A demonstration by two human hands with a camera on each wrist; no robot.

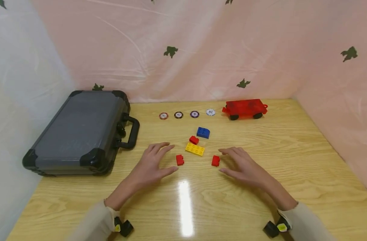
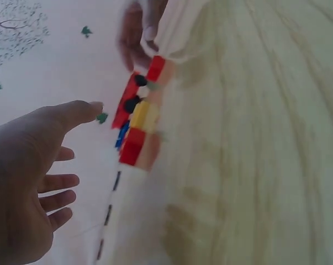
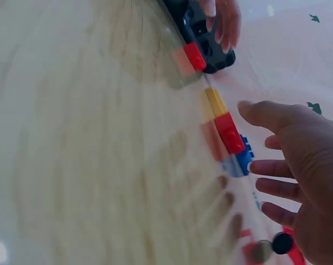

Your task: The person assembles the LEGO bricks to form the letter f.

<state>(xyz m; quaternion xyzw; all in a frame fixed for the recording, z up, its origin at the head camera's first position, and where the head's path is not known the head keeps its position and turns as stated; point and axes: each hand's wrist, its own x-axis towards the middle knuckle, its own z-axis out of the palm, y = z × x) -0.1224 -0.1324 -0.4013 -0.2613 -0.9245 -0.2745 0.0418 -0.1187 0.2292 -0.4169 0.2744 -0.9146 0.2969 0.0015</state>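
Observation:
Both hands hover flat over the wooden table point(image 1: 261, 140), fingers spread, holding nothing. My left hand point(image 1: 154, 162) is beside a small red brick point(image 1: 180, 160); its fingers are seen spread in the left wrist view point(image 2: 28, 182). My right hand point(image 1: 240, 165) has its fingertips close to a second red brick point(image 1: 215, 160), which is the near one in the right wrist view point(image 3: 230, 132). Between the hands lie a yellow brick point(image 1: 195, 149), a third red brick point(image 1: 194, 140) and a blue brick point(image 1: 203, 132).
A closed grey case point(image 1: 81, 132) with a black handle lies at the left. Several poker chips point(image 1: 178, 114) sit in a row near the back, with a red toy cart point(image 1: 245, 108) to their right. Pink sheeting walls off the back and right.

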